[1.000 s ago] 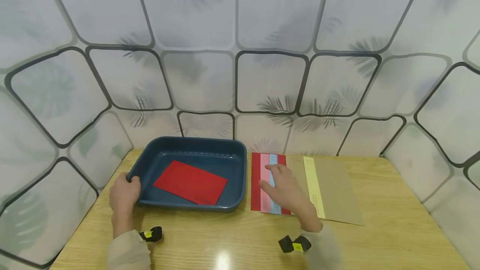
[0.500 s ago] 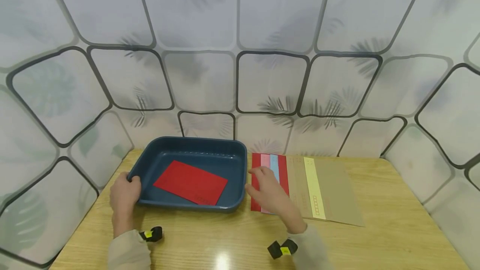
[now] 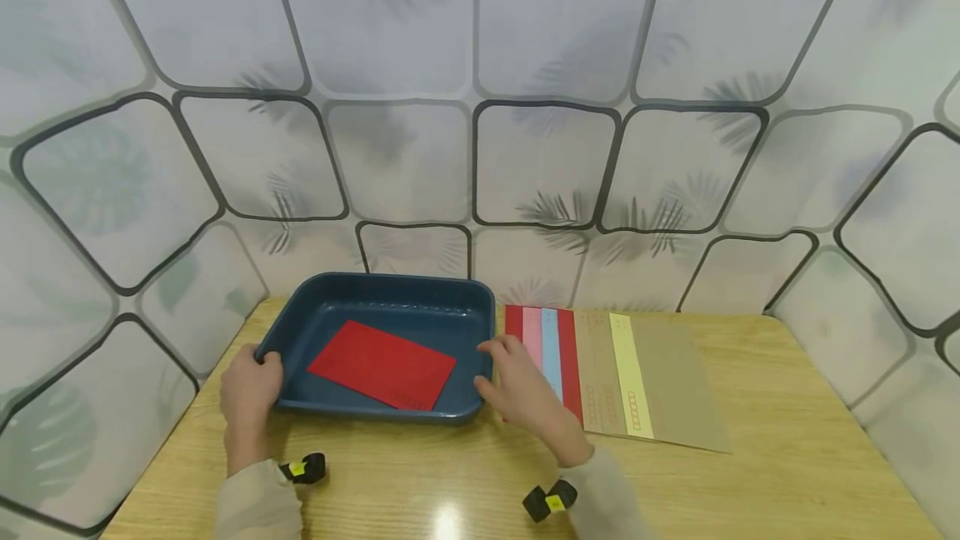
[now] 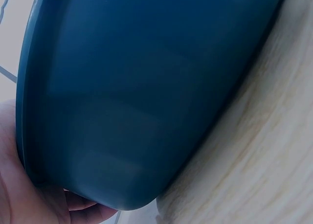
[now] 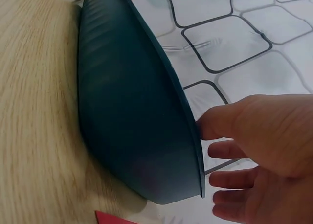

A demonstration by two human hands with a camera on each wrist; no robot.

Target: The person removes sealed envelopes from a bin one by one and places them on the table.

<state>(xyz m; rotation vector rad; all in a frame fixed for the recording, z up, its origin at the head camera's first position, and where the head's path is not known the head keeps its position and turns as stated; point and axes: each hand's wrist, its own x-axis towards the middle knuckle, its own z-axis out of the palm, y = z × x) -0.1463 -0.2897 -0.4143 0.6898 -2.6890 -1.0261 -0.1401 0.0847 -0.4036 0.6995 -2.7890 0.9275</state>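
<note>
A dark blue plastic tray sits on the table at the left of the head view, with a red envelope lying slantwise inside. My left hand grips the tray's left rim, thumb over the edge; fingertips show beneath the tray wall in the left wrist view. At the tray's right rim is my right hand, thumb and fingers spread. The right wrist view shows its thumb right at the rim of the tray and the other fingers extended past the edge.
Right of the tray, overlapping envelopes lie fanned in a row: red, pink, light blue, brown, yellow and a large brown one. Patterned curtain-like walls stand close behind and beside the wooden table.
My right hand has moved left from above the fanned envelopes to the tray's right rim. My left hand keeps its grip, and the tray stays in place.
</note>
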